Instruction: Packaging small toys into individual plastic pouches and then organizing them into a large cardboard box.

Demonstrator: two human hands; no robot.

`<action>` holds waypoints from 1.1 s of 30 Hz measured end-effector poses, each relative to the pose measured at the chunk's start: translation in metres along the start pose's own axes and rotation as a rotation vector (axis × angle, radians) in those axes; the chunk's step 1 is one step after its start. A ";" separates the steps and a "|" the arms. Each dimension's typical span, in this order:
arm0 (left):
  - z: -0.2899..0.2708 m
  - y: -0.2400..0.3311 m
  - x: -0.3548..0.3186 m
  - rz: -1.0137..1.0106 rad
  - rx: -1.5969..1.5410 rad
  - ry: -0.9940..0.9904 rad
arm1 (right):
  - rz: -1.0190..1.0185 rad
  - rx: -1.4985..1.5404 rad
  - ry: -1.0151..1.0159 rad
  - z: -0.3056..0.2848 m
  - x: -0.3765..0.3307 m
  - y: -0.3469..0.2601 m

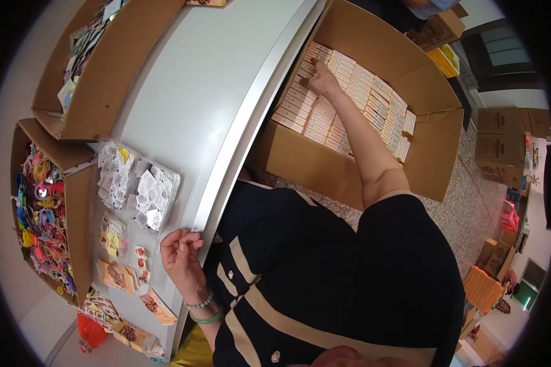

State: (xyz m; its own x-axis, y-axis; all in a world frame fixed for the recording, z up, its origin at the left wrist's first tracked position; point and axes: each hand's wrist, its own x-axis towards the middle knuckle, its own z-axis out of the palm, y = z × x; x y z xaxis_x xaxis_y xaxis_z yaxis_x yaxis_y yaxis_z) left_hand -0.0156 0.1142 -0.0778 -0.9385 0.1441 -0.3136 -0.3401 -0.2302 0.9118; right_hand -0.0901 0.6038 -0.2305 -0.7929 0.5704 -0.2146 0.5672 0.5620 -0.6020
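Observation:
My right hand point(323, 81) reaches down into a large cardboard box point(355, 177), its fingers apart on the tops of tightly packed small white-and-orange boxes point(361, 85). No box is seen lifted in it. My left hand point(180, 254), with a beaded bracelet and a green bangle at the wrist, is at the front edge of the grey table point(190, 79). Its fingers are curled in against the thumb, and nothing shows between them. Beside that hand lie a clear tray of white paper slips point(150, 199), small stickers point(142, 263) and an orange printed card point(159, 307).
At the table's left stand a cardboard box of colourful cords and trinkets point(43, 238) and another box holding flat packets point(95, 46). Stacked cartons point(499, 147) line the far right. Another person's blue-covered part point(428, 7) shows at the top, beyond the large box.

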 end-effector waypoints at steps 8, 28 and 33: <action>0.000 -0.004 0.001 0.025 0.002 0.018 | 0.201 0.340 -0.117 0.018 0.013 0.028; -0.005 -0.007 0.000 0.044 -0.090 0.009 | -0.143 -0.639 -0.040 0.006 0.009 -0.011; -0.009 -0.006 -0.001 0.006 -0.110 -0.060 | -0.165 -0.503 0.327 -0.041 -0.015 -0.034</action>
State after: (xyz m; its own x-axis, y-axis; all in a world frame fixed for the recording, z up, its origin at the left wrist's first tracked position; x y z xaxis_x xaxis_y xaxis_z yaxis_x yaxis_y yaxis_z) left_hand -0.0129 0.1070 -0.0855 -0.9365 0.1993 -0.2886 -0.3418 -0.3347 0.8781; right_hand -0.0889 0.6005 -0.1752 -0.8147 0.5615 0.1451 0.5419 0.8262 -0.1543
